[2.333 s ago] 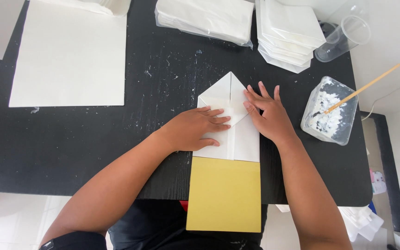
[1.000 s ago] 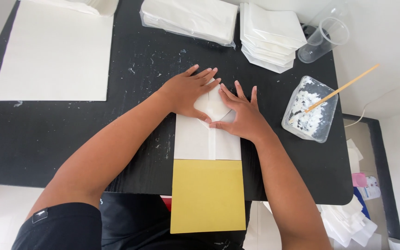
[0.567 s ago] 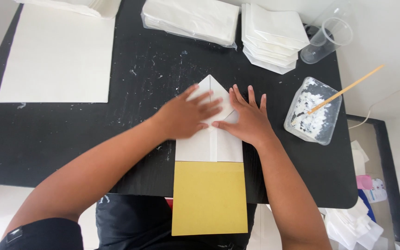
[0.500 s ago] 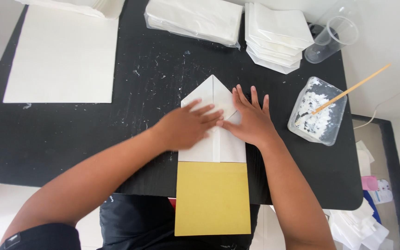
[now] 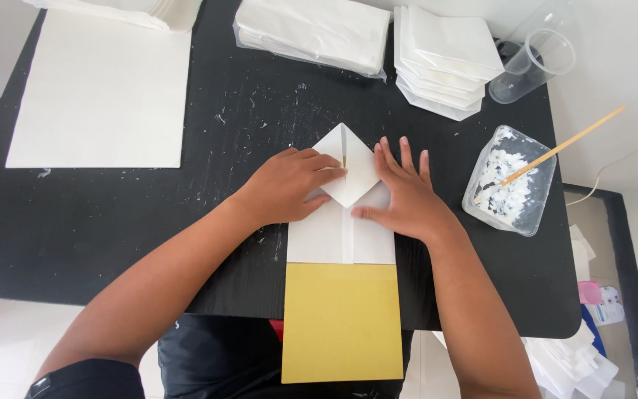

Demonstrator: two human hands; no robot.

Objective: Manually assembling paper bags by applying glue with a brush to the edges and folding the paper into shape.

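A folded white paper piece [image 5: 342,225] lies on the black table [image 5: 112,222], its top end folded into a diamond-shaped flap [image 5: 352,166]. Its lower part rests on a yellow sheet [image 5: 341,321] that hangs over the table's near edge. My left hand [image 5: 289,185] lies flat on the left of the paper, fingertips on the diamond flap. My right hand [image 5: 406,193] presses flat on the right side, thumb near the centre seam. Neither hand grips anything.
A large white sheet [image 5: 101,89] lies at the far left. Stacks of white folded paper [image 5: 311,29] [image 5: 444,59] stand at the back. A clear cup [image 5: 533,63] and a plastic tub of white paste [image 5: 509,181] with a wooden stick [image 5: 563,144] sit at the right.
The pointed top of the paper has been folded down into a diamond flap. Both hands have shifted on the paper and now press on this flap and the body beside it.
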